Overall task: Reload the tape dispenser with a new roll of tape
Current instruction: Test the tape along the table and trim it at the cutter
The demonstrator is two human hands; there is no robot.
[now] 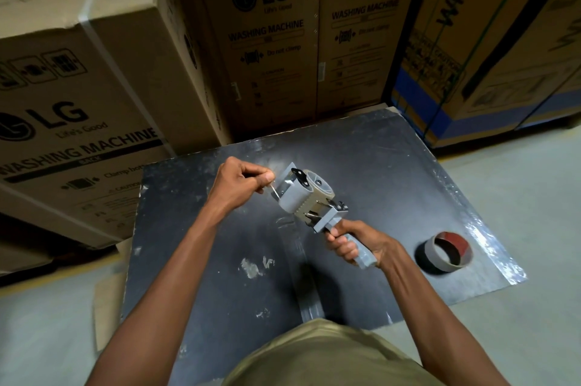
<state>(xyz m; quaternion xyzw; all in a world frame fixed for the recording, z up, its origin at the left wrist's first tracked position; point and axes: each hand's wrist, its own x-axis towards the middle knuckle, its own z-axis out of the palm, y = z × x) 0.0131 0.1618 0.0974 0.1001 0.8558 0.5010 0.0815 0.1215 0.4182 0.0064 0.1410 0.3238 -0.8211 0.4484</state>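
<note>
I hold a grey hand-held tape dispenser [309, 197] above a black board [361, 165]. A brownish roll of tape [319, 187] sits on its spindle. My right hand [352, 244] grips the dispenser's grey handle. My left hand [242, 184] pinches the free end of the clear tape [275, 192], which runs off the dispenser's front end to the left. An empty cardboard tape core [446, 252] with a reddish inside lies on the board, to the right of my right hand.
The black board lies on a pale floor [534, 197]. Big cardboard appliance boxes [267, 39] stand close behind and to the left [63, 102], and another stack stands at the right [471, 39]. A flat cardboard piece [107, 307] pokes out under the board's left edge.
</note>
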